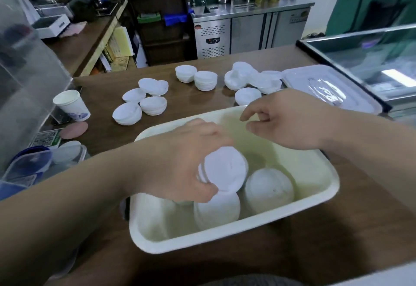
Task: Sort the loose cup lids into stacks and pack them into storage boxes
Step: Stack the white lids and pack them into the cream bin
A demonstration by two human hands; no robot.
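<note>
Two grips over one cream storage box [225, 238], which sits on the brown table [342, 229] right before us.

Left grip [180, 166], arm from 8 o'clock: fingers and thumb curled round a short stack of white lids [225, 170], held tilted above the box's middle.

Under it we count three more stacks in the box:
- the near stack [217, 211] at 6 o'clock
- the right stack [269, 190] at 3 o'clock
- the left stack [153, 216] at 8 o'clock, blurred

Right grip [290, 121] hovers over the far rim at 1 o'clock. Its fingers are loosely curled, thumb and forefinger apart, holding nothing.

Beyond the box, on the table:
- a single stack [247, 95] just past the far rim
- a cluster of four low stacks [153, 105] at 11 o'clock
- a pair of stacks [205, 80] at 12 o'clock
- a looser heap of lids [254, 78] at 1 o'clock

A clear flat box lid [315, 76] lies at 2 o'clock. A paper cup [72, 105] stands at 10 o'clock. A blue-lidded container [29, 164] sits at 9 o'clock.
</note>
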